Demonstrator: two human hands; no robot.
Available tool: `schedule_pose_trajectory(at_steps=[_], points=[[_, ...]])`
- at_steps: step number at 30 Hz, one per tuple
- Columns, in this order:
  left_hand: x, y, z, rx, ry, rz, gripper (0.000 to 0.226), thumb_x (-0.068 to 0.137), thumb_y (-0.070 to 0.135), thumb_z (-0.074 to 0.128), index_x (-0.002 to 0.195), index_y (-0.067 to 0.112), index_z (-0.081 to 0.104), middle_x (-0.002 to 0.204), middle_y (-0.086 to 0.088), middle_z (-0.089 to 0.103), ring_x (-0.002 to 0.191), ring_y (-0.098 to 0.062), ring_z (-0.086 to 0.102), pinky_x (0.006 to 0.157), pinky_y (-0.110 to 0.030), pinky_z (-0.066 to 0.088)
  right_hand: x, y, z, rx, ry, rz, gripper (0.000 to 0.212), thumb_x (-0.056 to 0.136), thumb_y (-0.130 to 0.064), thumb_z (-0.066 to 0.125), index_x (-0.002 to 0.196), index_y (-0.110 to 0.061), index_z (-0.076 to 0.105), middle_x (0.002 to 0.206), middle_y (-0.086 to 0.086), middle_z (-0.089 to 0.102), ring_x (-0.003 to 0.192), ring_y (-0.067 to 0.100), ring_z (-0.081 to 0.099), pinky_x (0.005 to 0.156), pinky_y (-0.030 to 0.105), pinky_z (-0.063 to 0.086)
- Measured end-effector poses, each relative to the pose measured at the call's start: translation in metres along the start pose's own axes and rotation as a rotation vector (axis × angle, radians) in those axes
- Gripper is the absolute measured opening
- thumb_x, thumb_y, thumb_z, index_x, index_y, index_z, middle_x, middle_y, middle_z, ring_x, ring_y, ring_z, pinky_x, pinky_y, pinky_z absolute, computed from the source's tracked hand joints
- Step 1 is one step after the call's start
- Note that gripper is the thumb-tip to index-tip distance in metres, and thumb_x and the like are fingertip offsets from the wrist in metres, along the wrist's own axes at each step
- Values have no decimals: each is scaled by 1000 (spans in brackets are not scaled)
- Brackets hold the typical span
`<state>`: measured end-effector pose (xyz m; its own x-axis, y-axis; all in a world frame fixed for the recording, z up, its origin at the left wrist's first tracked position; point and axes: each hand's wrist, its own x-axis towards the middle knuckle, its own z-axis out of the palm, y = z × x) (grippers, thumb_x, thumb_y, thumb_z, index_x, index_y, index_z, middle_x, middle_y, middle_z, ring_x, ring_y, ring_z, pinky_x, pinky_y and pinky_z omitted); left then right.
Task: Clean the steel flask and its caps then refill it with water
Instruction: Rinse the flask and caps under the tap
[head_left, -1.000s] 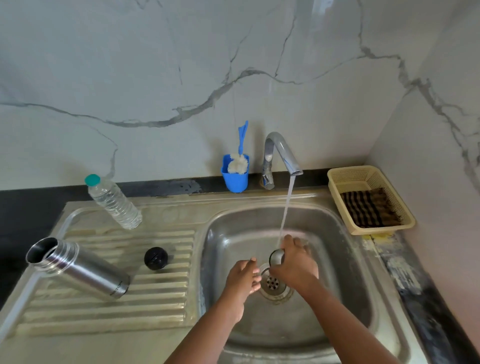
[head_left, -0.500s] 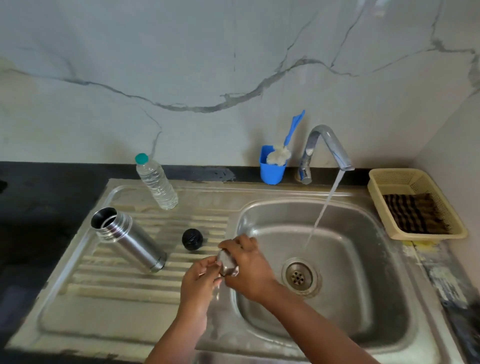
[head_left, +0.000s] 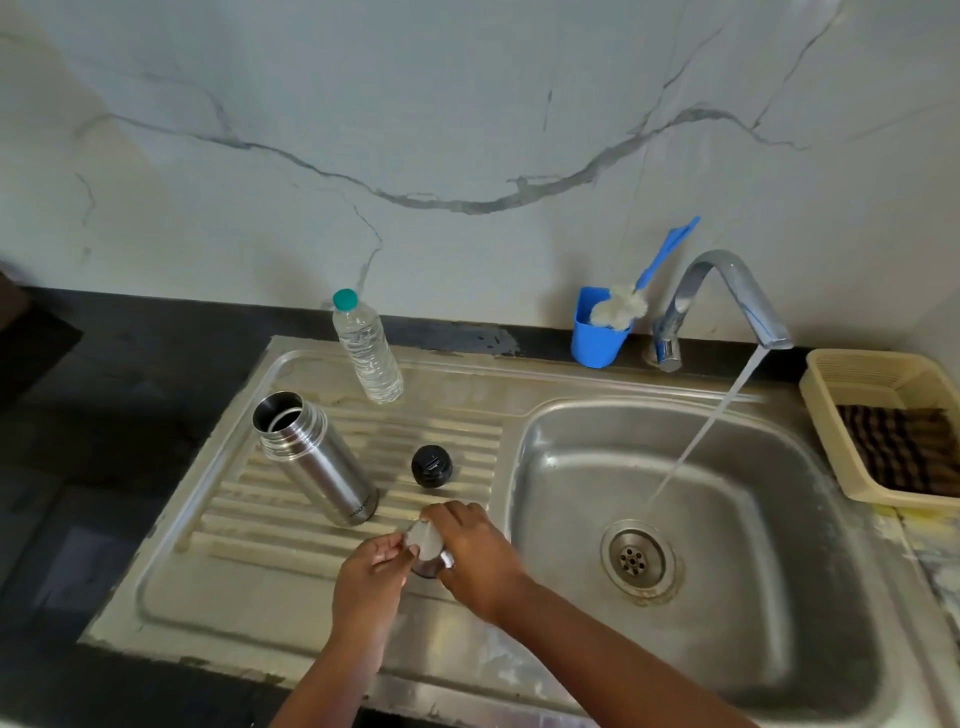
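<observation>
I've got both hands over the near edge of the ribbed steel drainboard, not the basin, so whatever drips off runs down the grooves. Right hand is wrapped over the small shiny steel cup-cap, fingers curled around it from above. Left hand pinches at the cap's left side with its fingertips, likely steadying or rubbing it. I can't tell whether the cap is touching the board or held just above it.

The cylindrical brushed-steel flask stands open on the drainboard, mouth up, well apart from the running water. My read: it's parked there waiting its turn. The round black plastic inner stopper sits on the ribs just beside the flask and just beyond my hands, so both stay in reach.

The clear plastic water bottle with a teal cap stands upright at the back of the board, sealed, probably the refill source. The chrome tap is running into the steel sink basin with nothing under the stream. A blue cup holding a blue-handled white brush sits beside the tap base, unused. A cream plastic basket holds a dark striped cloth at far right, handy for drying.

Judging by the layout: cap stage in hand, flask body and refill not yet done.
</observation>
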<state>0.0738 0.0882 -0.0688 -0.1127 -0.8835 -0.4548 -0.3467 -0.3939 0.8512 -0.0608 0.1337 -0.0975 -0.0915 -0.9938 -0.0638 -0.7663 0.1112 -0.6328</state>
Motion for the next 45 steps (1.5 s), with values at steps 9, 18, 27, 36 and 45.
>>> schedule_pose_trajectory(at_steps=[9, 18, 27, 36, 45], points=[[-17, 43, 48, 243, -44, 595, 26, 87, -6, 66, 93, 20, 65, 96, 0, 60, 84, -5, 59, 70, -10, 45, -25, 45, -48, 202, 208, 114, 53, 82, -17, 73, 131, -24, 54, 130, -5, 49, 110, 12, 54, 91, 19, 45], [1, 92, 179, 131, -522, 466, 26, 91, 2, 65, 92, 28, 66, 103, 6, 71, 100, -11, 66, 91, -22, 50, -79, 172, -156, 113, 540, 774, 24, 89, 2, 58, 100, -13, 73, 101, 8, 71, 87, 20, 67, 78, 26, 51], [13, 154, 301, 163, -732, 180, 70, 97, -8, 39, 156, 23, 21, 158, 1, 33, 144, -16, 32, 108, -28, 30, -15, 235, -247, 268, 433, 451, 39, 92, 4, 58, 130, -4, 57, 103, 9, 63, 95, 27, 64, 84, 29, 52], [19, 159, 338, 233, -609, 253, 62, 100, -5, 28, 154, 27, 31, 148, 2, 43, 133, -16, 41, 94, -22, 31, -17, 156, -296, 146, 184, 692, 33, 103, -10, 44, 136, -10, 44, 86, -4, 45, 83, 18, 45, 68, 7, 38], [21, 153, 335, 395, -651, 432, 74, 94, -8, 44, 156, 25, 20, 155, -1, 35, 136, -13, 37, 105, -25, 33, 0, 245, -255, 230, 336, 494, 40, 81, -17, 51, 120, -16, 57, 105, 5, 66, 95, 26, 65, 87, 49, 56]])
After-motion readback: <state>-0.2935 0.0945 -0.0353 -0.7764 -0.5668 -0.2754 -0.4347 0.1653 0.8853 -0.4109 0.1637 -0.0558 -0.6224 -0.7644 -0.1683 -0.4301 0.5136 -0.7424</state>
